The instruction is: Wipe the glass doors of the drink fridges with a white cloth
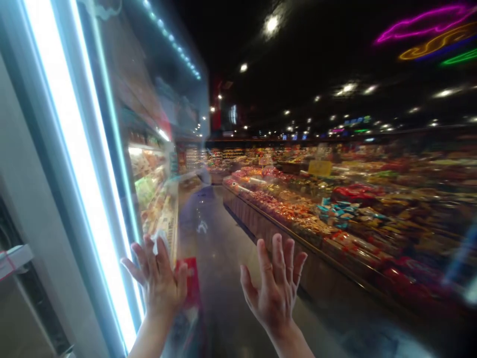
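Note:
My left hand (158, 278) is raised with its back toward me and its fingers spread. It is nearest to the bright vertical light strip (80, 164) on the left. Behind its fingertips shows a small whitish patch (161, 241); I cannot tell whether it touches the hand. My right hand (274, 283) is lifted at about the same height, fingers fanned out and nothing seen in it. Faint reflections hang over the aisle as if on a clear pane, but whether either palm touches it I cannot tell.
On the right runs a long display counter (268, 219) heaped with wrapped goods. Lit shelves (152, 184) line the left, with a red panel (189, 281) low beside my left hand. Between them lies a grey aisle floor (218, 238). Coloured neon (425, 25) glows overhead.

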### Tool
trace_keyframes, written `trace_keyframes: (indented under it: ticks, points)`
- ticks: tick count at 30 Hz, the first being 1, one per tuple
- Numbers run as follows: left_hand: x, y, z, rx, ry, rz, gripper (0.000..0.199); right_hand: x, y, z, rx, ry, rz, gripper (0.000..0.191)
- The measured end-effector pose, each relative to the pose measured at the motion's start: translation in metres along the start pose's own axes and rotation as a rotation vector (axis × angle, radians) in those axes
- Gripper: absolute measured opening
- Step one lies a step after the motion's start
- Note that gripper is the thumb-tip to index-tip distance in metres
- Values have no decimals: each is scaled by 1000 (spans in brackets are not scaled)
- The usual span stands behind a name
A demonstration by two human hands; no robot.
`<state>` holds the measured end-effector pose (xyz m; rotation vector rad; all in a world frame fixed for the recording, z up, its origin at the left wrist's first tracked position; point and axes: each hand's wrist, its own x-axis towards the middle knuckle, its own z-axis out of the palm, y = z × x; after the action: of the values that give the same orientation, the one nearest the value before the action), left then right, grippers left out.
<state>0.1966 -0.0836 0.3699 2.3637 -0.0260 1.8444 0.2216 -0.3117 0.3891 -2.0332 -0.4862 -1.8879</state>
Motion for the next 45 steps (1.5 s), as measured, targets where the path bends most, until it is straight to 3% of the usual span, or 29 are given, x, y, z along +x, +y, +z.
trace_keyframes:
  ticks: [4,9,11,14,16,21,27,32,37,42,43,45]
  points:
    - [-17,4,1,-10,-58,62,87,-1,1,0,-5,23,-12,71]
    - [24,12,-5,-53,-12,8,86,0,-2,-2,-30,30,-41,75]
    - [15,20,-5,-57,-34,31,87,-1,-3,-3,-30,20,-40,75]
    - [-20,31,-3,-84,-109,143,86,-3,0,-7,-14,-24,-49,75]
    - [-24,35,-2,-115,-106,185,85,-5,7,-11,-12,-51,-72,76]
    - [28,56,-2,-72,-26,122,86,-4,34,-26,-44,-31,-42,78]
    - [21,94,2,-113,-37,508,80,-1,77,-46,-55,-26,-34,76]
    - [67,113,-5,-4,37,245,82,1,120,-63,-98,37,52,73]
    - [53,159,10,-96,-23,401,87,-2,143,-71,-69,26,39,74]
    - [80,186,9,-29,56,158,85,-1,162,-79,-56,43,71,73]
    - [83,193,9,-29,70,135,86,0,167,-81,-51,53,84,73]
    - [77,208,14,-44,43,214,87,1,175,-85,-40,55,92,73]
